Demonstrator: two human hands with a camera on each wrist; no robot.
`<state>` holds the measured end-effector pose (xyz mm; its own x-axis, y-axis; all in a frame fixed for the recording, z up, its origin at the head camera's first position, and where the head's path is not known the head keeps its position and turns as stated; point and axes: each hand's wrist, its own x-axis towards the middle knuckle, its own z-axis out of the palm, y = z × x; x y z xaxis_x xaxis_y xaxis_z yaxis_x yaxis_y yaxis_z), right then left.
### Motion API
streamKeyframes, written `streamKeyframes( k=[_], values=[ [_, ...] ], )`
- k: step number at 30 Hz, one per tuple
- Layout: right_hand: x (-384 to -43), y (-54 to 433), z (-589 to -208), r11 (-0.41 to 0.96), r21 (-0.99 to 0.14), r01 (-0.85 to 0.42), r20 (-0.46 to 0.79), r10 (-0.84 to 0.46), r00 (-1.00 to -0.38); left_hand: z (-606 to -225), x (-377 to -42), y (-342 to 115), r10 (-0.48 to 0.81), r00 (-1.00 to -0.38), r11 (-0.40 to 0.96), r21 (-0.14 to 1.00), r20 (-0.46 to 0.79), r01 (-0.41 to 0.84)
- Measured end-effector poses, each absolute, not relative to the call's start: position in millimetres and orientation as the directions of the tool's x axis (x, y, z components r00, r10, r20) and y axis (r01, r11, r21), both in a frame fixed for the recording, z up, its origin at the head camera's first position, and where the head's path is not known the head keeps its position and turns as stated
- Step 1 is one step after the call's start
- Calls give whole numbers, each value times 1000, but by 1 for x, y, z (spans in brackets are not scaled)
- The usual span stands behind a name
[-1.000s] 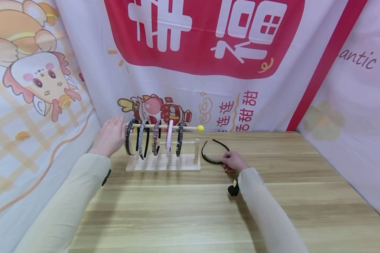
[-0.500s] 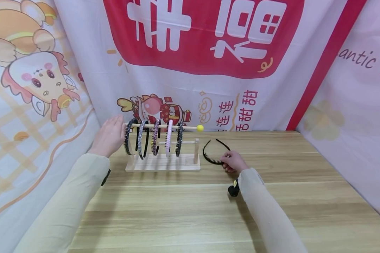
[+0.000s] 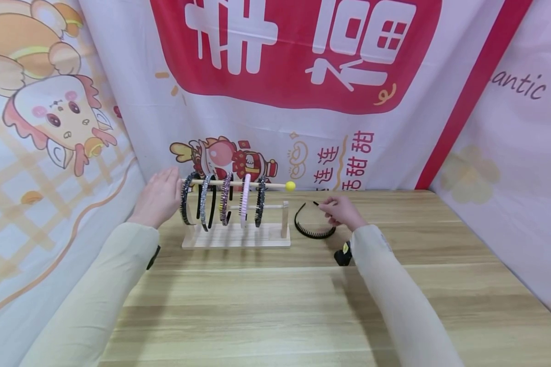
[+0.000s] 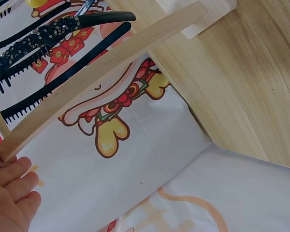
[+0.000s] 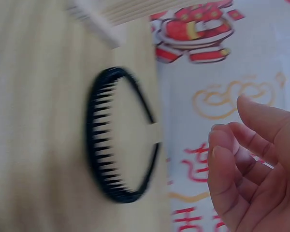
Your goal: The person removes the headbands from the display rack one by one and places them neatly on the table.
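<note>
A wooden rack [image 3: 236, 243] holds several headbands on its upper rod, among them a pink one [image 3: 245, 201], a silver glittery one [image 3: 204, 201] and a dark one [image 3: 259, 201]. My left hand [image 3: 158, 196] rests against the top of the rack's left upright [image 4: 87, 79], its fingers fairly straight. A black toothed headband [image 5: 94, 135] lies flat on the table to the right of the rack. Just above its back end is my right hand [image 3: 342, 211], fingers loosely bent with nothing between them, apart from the band in the right wrist view.
A yellow ball [image 3: 290, 186] caps the right end of the upper rod. Below it runs a thinner lower rod [image 3: 275, 206]. The wooden table [image 3: 275, 306] meets a printed cloth [image 3: 275, 127] at the back, with more cloth on both sides.
My right hand has let go of the black toothed headband and risen away toward the back of the table. The headband stays on the table; my left hand keeps its place.
</note>
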<state>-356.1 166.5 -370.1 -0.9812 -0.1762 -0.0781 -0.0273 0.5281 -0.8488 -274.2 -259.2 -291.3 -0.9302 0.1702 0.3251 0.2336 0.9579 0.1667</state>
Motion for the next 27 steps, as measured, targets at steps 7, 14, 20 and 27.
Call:
streamKeyframes(
  k=[7, 14, 20, 27],
  values=[
    [-356, 157, -326, 545, -835, -76, -34, -189, -981, -290, -275, -258, 172, -932, 958, 167, 318, 234],
    [-356, 143, -295, 550, -822, -147, 23, -227, -974, -290, -274, -258, 173, -932, 958, 163, 319, 234],
    [-350, 125, -276, 530, -823, -206, 68, -268, -961, -290, -274, -258, 174, -931, 959, 160, 322, 235],
    [-340, 103, -262, 518, -817, -256, 102, -306, -947, -292, -276, -259, 172, -930, 960, 158, 324, 232]
  ],
)
